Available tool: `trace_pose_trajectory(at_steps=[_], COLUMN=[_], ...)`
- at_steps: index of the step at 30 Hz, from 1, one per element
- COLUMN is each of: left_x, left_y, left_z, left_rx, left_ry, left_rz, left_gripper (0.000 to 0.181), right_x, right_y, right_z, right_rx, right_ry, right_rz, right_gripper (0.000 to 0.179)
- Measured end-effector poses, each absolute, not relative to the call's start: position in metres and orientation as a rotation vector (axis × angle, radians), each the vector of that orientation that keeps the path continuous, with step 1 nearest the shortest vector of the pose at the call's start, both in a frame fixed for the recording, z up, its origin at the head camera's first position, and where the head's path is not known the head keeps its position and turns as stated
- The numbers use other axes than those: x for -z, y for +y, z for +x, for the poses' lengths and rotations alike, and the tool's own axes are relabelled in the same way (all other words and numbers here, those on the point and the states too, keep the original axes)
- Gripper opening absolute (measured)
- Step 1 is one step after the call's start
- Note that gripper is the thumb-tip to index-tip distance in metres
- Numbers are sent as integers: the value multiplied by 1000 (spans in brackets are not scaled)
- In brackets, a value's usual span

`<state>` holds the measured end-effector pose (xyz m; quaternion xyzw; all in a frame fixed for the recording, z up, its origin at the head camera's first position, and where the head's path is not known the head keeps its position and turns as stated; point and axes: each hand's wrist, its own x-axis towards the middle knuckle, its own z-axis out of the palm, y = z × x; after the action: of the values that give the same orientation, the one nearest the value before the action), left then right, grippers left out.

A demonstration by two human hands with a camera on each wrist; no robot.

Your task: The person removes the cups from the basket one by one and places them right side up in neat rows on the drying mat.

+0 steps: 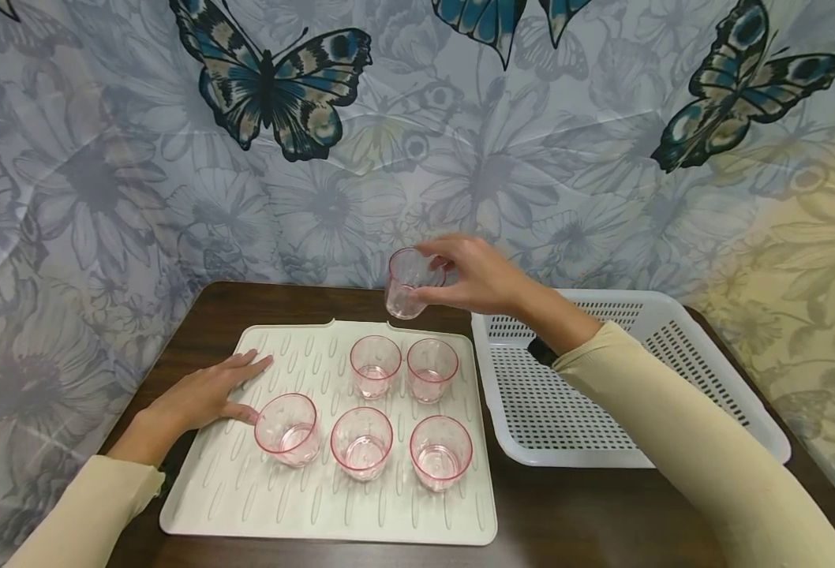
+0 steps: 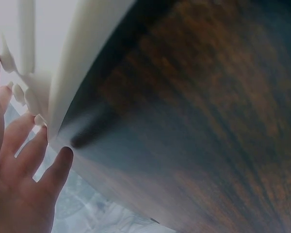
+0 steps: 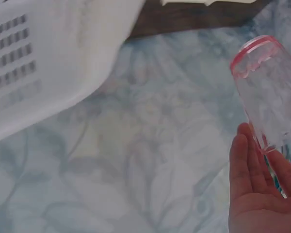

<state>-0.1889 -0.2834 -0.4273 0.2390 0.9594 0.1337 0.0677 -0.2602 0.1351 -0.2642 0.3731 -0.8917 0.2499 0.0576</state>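
My right hand [image 1: 484,276] pinches a clear drinking glass [image 1: 402,290] with a pink rim between thumb and fingers, above the far edge of the draining mat. In the right wrist view, the fingers [image 3: 241,167] lie against one end of this glass [image 3: 269,92]. My left hand [image 1: 200,394] rests with spread fingers on the left edge of the white mat [image 1: 247,489], its thumb close beside a pink-rimmed glass [image 1: 288,430]. Several matching glasses stand upright on the mat, among them a front right glass [image 1: 441,454] and a back glass [image 1: 375,367].
A white perforated plastic basket [image 1: 567,457] sits right of the mat, under my right forearm. Both mat and basket stand on a dark wooden table [image 1: 567,521]. Behind it hangs a floral cloth [image 1: 460,158] with printed butterflies.
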Motion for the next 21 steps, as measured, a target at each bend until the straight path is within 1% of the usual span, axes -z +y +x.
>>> trace_pose_trajectory(at_steps=[8,17,21], left_x=[427,426,426], left_y=[-282,-283,-283], left_z=[-189,-190,-190], left_rx=[-406,-389,-392], left_ry=[2884,2885,2877], left_rz=[702,701,688], left_gripper=[99,98,99], right_x=[276,284,291], right_y=[92,58,44], right_z=[-259,-256,-257], right_rx=[-716,-693,-662], right_ry=[-2700,-2712,-2712], right_rz=[1272,1388,1447], right_gripper=[67,68,63])
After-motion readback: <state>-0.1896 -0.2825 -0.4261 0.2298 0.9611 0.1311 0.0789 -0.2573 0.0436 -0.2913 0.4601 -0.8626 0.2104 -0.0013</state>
